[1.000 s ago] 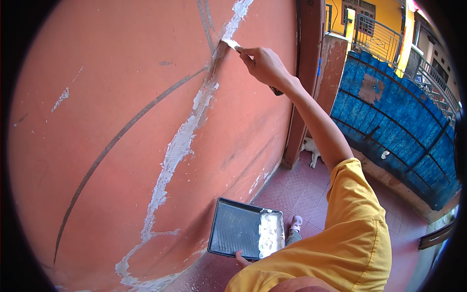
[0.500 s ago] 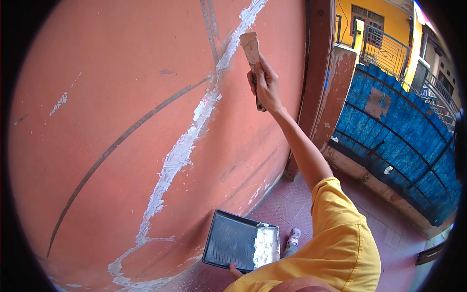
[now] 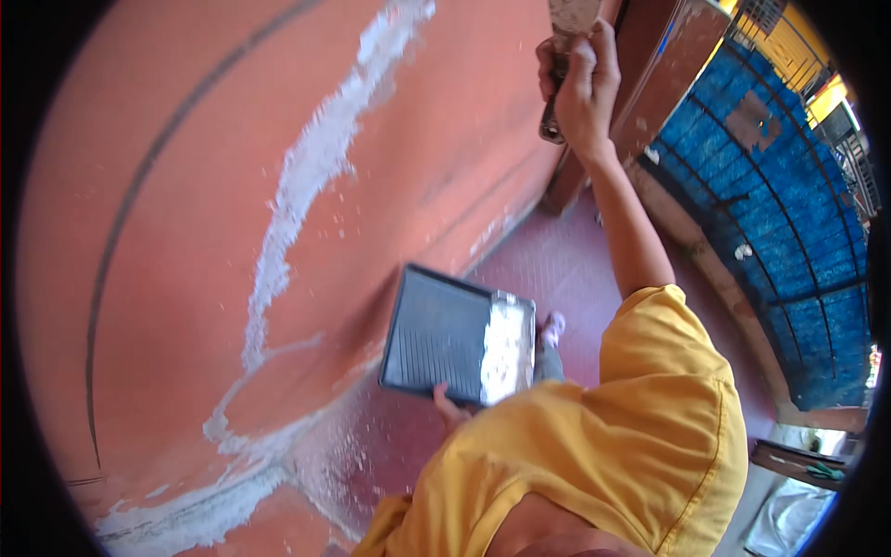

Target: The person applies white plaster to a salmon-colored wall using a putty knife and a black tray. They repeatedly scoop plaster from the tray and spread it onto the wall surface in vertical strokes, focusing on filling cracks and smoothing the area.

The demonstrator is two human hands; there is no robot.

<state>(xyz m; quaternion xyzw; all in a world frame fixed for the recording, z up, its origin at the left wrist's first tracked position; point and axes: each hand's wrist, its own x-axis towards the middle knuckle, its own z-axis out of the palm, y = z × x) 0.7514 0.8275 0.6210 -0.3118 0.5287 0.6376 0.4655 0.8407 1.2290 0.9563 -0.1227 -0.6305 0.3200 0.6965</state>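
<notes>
Wrapped in my right hand (image 3: 587,88) is a putty knife (image 3: 573,15), its wide, smeared blade pointing up and cut off by the top edge of the picture. That hand is raised beside the orange wall, to the right of the white filler strip (image 3: 311,172). Low down, my left hand (image 3: 449,407) grips the near edge of a black paint tray (image 3: 432,325), with part of the fingers hidden under it. White filler (image 3: 506,343) covers the tray's right end, while its ribbed left part is mostly bare.
The orange wall (image 3: 186,278) carries a dark curved line and white patches along its foot. White specks dot the reddish tiled floor (image 3: 362,446). A brown door frame (image 3: 640,56) and a blue gate (image 3: 770,213) stand at right.
My view has tilted downward, so the wall, tray and gate sit higher in the picture. The putty knife in my right hand is now farther right of the filler strip.
</notes>
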